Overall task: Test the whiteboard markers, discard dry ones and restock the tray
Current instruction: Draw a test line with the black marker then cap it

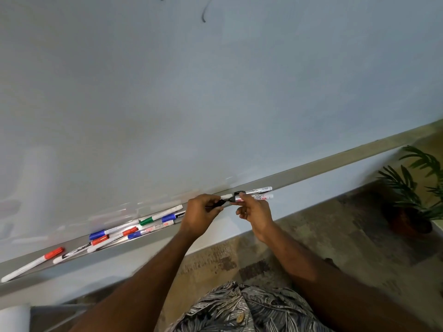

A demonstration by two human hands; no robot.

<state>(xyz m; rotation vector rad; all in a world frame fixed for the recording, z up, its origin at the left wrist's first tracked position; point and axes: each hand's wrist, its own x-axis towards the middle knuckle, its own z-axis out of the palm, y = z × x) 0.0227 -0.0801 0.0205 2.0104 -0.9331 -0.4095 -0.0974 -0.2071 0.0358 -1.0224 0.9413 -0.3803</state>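
"BOARD MARKER" lettering on marker [254, 198] in right hand [255, 212].

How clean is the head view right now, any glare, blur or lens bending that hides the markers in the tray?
Head view: wide-angle bending tilts the tray; the whiteboard shows soft glare and reflections low on the left; the capped markers stay readable by colour; the left hand and right hand are slightly soft, so the black marker tip is hard to judge.
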